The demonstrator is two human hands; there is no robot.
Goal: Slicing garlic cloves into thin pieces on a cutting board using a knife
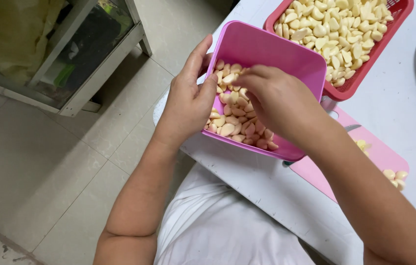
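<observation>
Left hand grips tilted pink tub rim at white surface edge; right hand fingers pinch garlic cloves inside; red basket behind tub, tiled floor left of it

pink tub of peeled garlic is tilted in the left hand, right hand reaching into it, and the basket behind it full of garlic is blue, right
Not quite: the basket behind is red, not blue, as the head view shows. The rest holds: the left hand grips the tilted pink tub of peeled garlic cloves, and the right hand reaches into it.
</observation>
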